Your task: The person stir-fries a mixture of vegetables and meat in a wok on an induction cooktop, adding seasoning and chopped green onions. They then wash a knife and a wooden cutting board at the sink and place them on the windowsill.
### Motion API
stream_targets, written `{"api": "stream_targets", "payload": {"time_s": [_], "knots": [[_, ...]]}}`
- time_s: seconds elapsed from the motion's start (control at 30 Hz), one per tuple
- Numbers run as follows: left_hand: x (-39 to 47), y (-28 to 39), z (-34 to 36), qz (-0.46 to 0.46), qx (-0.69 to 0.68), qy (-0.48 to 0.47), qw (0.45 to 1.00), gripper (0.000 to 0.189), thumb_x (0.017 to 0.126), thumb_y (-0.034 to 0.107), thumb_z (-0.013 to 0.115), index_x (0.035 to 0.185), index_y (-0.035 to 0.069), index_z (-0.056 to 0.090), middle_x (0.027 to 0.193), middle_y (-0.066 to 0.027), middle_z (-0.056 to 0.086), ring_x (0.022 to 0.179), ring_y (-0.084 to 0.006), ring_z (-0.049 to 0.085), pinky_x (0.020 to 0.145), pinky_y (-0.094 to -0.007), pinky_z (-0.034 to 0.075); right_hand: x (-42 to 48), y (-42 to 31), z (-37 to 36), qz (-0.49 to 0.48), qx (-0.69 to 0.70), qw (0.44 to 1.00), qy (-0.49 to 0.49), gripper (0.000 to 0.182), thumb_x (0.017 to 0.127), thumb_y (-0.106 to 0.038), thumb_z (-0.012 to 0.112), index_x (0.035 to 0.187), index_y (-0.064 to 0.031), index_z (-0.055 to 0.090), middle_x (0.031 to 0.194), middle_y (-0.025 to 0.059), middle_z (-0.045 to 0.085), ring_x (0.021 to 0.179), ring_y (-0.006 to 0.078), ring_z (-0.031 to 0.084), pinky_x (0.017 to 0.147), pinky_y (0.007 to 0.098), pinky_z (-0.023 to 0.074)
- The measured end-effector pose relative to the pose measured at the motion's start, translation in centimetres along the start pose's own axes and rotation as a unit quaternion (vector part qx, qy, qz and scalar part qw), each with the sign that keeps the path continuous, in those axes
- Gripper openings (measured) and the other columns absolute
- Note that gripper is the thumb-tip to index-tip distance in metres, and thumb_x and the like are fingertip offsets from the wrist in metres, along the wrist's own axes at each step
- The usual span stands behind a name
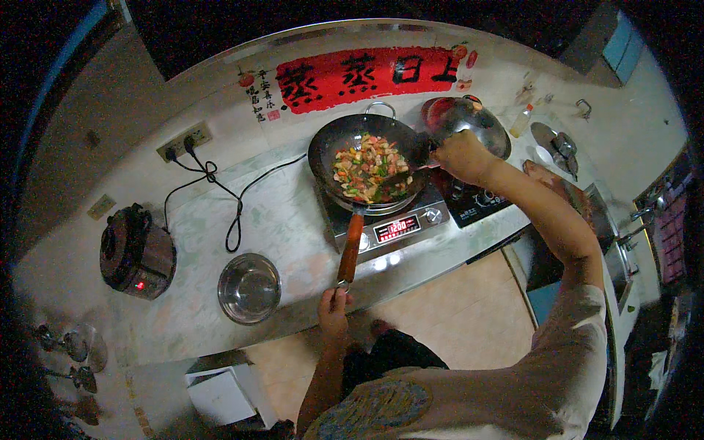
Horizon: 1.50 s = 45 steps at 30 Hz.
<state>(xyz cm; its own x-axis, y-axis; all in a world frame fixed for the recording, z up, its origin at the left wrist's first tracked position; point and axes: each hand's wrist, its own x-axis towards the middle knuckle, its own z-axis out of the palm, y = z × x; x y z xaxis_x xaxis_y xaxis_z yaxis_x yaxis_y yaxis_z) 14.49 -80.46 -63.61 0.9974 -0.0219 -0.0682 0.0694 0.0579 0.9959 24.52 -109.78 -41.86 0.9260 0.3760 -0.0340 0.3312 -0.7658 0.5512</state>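
A black wok (324, 146) sits on an induction cooker (396, 225) whose red display is lit. Diced meat with green and red vegetable pieces (371, 168) lies in the bottom of the wok. At the near end of its wooden handle (351, 247), my left hand (334, 311) has its fingers closed on the tip. My right hand (462, 157) is over the wok's right rim, closed around the handle of a spatula (399, 177). The spatula's blade reaches into the food, and my fist hides most of its handle.
An empty metal bowl (249, 289) stands left of the cooker, and a rice cooker (137, 253) farther left. Black cords (239, 203) cross the counter from a wall socket (184, 142). A domed lid (476, 124) rests behind a second cooktop (476, 203); a bottle (521, 121) stands beyond.
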Motion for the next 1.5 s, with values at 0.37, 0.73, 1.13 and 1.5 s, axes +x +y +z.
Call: {"api": "stream_targets", "payload": {"time_s": [0.37, 0.73, 1.13, 1.5], "knots": [[0.5, -1.8, -0.7, -0.023, -0.047, -0.016, 0.999, 0.016, 0.080, 0.016, 0.048, 0.073, 0.002, 0.051, 0.062, -0.0022, 0.052, 0.059, -0.0106, 0.048, 0.058, -0.0236, 0.039, 5.7, -0.8, 3.9, 0.226, 0.092, 0.967, -0.071, 0.012, 0.065, -0.015, 0.054, 0.070, -0.0059, 0.060, 0.074, 0.0121, 0.059, 0.073, 0.0208, 0.059, 0.056, 0.0342, 0.0473], [0.0, -0.4, -0.2, -0.064, -0.003, 0.015, 0.998, 0.014, 0.080, 0.015, 0.048, 0.075, 0.002, 0.051, 0.065, -0.0032, 0.053, 0.060, -0.0104, 0.049, 0.057, -0.0234, 0.039, 2.2, 6.7, 12.4, 0.254, 0.421, 0.838, -0.236, 0.021, 0.068, -0.032, 0.059, 0.067, -0.0107, 0.060, 0.059, 0.0043, 0.056, 0.043, 0.0144, 0.049, 0.045, 0.0281, 0.0428], [-0.4, -0.2, -0.1, -0.037, -0.034, 0.000, 0.999, 0.014, 0.080, 0.015, 0.048, 0.079, 0.001, 0.052, 0.069, -0.0046, 0.054, 0.064, -0.0118, 0.050, 0.061, -0.0245, 0.040, 6.4, -0.3, 15.2, 0.297, 0.320, 0.899, 0.020, 0.041, 0.065, -0.041, 0.060, 0.066, 0.0000, 0.057, 0.069, 0.0194, 0.056, 0.065, 0.0335, 0.055, 0.056, 0.0398, 0.0447], [-0.4, -0.3, -0.1, -0.027, -0.074, -0.016, 0.997, 0.016, 0.081, 0.016, 0.047, 0.081, 0.002, 0.052, 0.069, -0.0041, 0.053, 0.066, -0.0117, 0.049, 0.063, -0.0239, 0.039, 10.4, 1.2, 9.9, 0.203, 0.063, 0.972, 0.100, 0.014, 0.066, -0.013, 0.049, 0.062, -0.0056, 0.060, 0.062, 0.0127, 0.058, 0.060, 0.0248, 0.058, 0.053, 0.0342, 0.0464]]}}
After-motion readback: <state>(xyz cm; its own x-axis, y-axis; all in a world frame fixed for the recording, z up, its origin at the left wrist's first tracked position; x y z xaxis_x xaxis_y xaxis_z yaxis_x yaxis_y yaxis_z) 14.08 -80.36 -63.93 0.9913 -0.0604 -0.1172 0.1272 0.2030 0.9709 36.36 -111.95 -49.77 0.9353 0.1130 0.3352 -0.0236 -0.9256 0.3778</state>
